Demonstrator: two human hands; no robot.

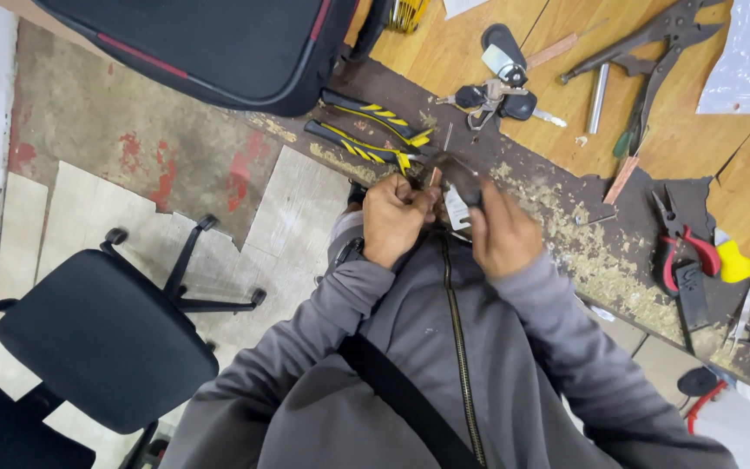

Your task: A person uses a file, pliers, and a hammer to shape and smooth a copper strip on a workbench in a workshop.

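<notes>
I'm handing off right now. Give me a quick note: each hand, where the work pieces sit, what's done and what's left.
Left hand: closed around a small part at the bench edge, part mostly hidden.
Right hand: gripping a dark tool beside a small white tag.
Nearby: yellow-black pliers, key bunch, red pliers.
Done: both hands engaged on the piece.
Left: cannot tell; the work is hidden between the hands.

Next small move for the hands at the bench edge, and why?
Probably steady the small part with the left hand before the right hand works further: both hands meet at the bench edge on something mostly hidden, so the grip can't be judged.
</notes>
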